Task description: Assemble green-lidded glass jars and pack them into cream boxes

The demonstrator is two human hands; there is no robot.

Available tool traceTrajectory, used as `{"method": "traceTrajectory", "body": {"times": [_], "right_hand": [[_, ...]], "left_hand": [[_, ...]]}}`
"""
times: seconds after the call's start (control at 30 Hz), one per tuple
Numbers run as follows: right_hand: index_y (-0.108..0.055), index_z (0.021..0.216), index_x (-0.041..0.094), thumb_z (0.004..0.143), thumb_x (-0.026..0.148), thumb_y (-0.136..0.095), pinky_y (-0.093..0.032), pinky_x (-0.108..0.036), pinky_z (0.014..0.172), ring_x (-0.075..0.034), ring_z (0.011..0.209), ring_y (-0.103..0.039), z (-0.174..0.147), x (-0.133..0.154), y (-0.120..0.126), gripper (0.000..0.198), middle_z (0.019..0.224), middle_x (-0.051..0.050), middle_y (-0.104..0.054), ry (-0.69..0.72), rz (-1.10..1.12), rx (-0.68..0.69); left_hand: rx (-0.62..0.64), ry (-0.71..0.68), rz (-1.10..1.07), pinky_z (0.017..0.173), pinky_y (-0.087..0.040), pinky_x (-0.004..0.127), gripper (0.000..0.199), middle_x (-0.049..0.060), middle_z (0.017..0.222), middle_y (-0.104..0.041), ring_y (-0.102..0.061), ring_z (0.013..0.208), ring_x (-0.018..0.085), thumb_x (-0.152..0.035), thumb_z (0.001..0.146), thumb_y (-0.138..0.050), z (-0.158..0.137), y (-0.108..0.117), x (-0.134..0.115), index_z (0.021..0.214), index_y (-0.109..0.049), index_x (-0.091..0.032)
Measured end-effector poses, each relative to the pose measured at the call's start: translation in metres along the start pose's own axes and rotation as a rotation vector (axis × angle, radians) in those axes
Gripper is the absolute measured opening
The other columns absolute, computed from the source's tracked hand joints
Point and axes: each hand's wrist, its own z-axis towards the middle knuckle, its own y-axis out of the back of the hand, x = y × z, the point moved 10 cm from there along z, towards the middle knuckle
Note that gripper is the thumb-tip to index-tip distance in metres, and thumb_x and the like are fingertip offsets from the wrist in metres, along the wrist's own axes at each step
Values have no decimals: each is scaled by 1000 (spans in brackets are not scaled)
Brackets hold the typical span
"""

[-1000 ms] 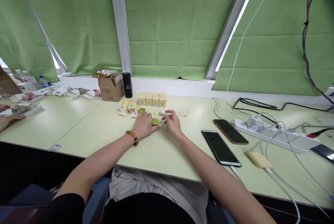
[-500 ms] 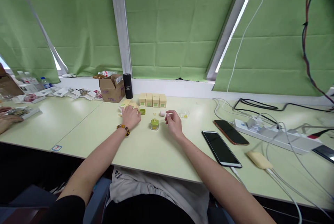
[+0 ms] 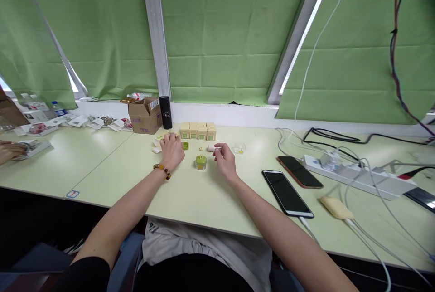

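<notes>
My left hand, wearing a beaded bracelet, is closed with bent fingers among small cream-and-white pieces. Its fingertips are turned away, so whatever they grip is hidden. Right beside it lies a small green open container. My right hand rests by a small whitish cylinder, its fingers loosely curled and apart, with nothing visible in them. Between the hands stands a small clear jar with a green lid. Tiny yellowish bits lie behind the jar.
Several cream boxes stand in a row behind, near a black cylinder and a cardboard box. A clear dish sits to the right. Phones, a power strip and cables lie further right. Another person's hand is at far left.
My left hand has curled its fingers and raised its knuckles, uncovering more of the pale pieces at its left. My right hand stays nearly in place.
</notes>
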Motion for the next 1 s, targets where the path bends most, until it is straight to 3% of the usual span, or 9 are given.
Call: {"method": "traceTrajectory", "body": {"times": [0.13, 0.3, 0.43, 0.6, 0.73, 0.83, 0.9, 1.0], "right_hand": [[-62, 108, 25, 96, 49, -53, -48, -36, 78, -21, 81, -64, -1, 9, 2, 28, 89, -3, -71, 46, 36, -26], [-62, 114, 22, 87, 63, -66, -53, -36, 75, -22, 84, -69, 3, 11, -7, 49, 98, -7, -75, 14, 216, 22], [-63, 116, 20, 79, 69, -74, -55, -34, 71, -21, 84, -71, 5, 9, -16, 63, 96, -6, -75, -54, 381, 62], [-65, 106, 20, 76, 63, -81, -55, -31, 71, -17, 77, -65, 5, 8, -11, 54, 84, -1, -71, -84, 527, 16], [-66, 105, 21, 76, 58, -82, -55, -31, 70, -18, 79, -65, 5, 13, -7, 49, 91, -2, -71, -36, 603, 41], [-65, 111, 22, 81, 56, -78, -56, -34, 77, -22, 93, -68, 5, 19, -3, 47, 105, -6, -74, 41, 569, 45], [-63, 116, 23, 83, 54, -76, -57, -38, 85, -26, 105, -68, 3, 26, -3, 48, 116, -9, -73, 117, 522, 43], [-56, 126, 25, 86, 47, -75, -57, -42, 94, -26, 112, -67, -4, 40, -3, 50, 123, -11, -70, 255, 408, 47]], "left_hand": [[-140, -138, -135, 106, -26, 59, 45, 21, 144, -56, -42, 129, 43, -22, 100, -42, -12, 22, -34, 143, -57, -19], [-202, -442, -191, 105, -26, 55, 51, 19, 145, -59, -48, 125, 38, -22, 102, -42, -37, 23, -77, 153, -49, -19], [-169, -666, -96, 104, -28, 50, 57, 19, 143, -61, -51, 122, 33, -21, 101, -46, -58, 19, -106, 158, -40, -15], [-51, -837, -69, 105, -28, 50, 54, 19, 148, -58, -51, 124, 32, -24, 100, -50, -73, 20, -125, 154, -45, -15], [-157, -888, -205, 99, -33, 50, 30, 12, 136, -67, -53, 114, 31, -23, 96, -56, -74, 33, -120, 125, -65, -22], [-265, -822, -342, 96, -37, 49, 16, 10, 122, -71, -54, 107, 29, -22, 93, -59, -68, 42, -106, 108, -66, -23], [-323, -736, -425, 96, -39, 49, 17, 10, 118, -70, -55, 106, 28, -24, 93, -60, -62, 46, -96, 110, -63, -23], [-368, -598, -501, 102, -41, 52, 38, 14, 125, -65, -54, 116, 31, -31, 95, -61, -52, 47, -82, 131, -54, -22]]}}
